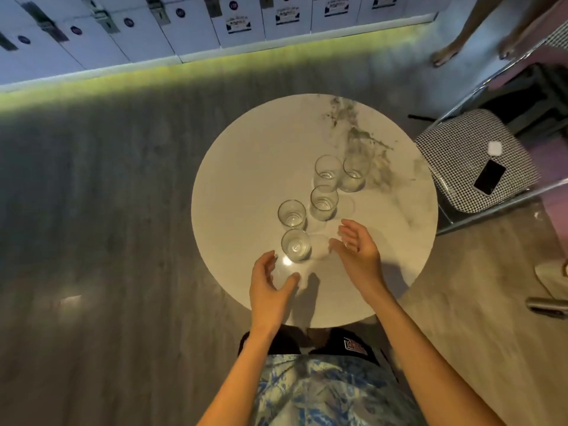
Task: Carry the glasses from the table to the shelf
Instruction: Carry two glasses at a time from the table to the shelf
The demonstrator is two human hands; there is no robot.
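Marble table [246, 167] edge near, five glasses [296, 249], left hand [270, 287], right hand [356, 253] open

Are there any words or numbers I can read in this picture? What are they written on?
No text here can be read.
Paper signs on the white cabinet doors: printed lines, too small and blurred to read.
Round dark stickers on those doors: too small to read.
Red and white patch on the person's dark shorts: lettering too blurred to read.
Phone on the chair: dark screen, nothing showing.
Glasses: no markings visible.
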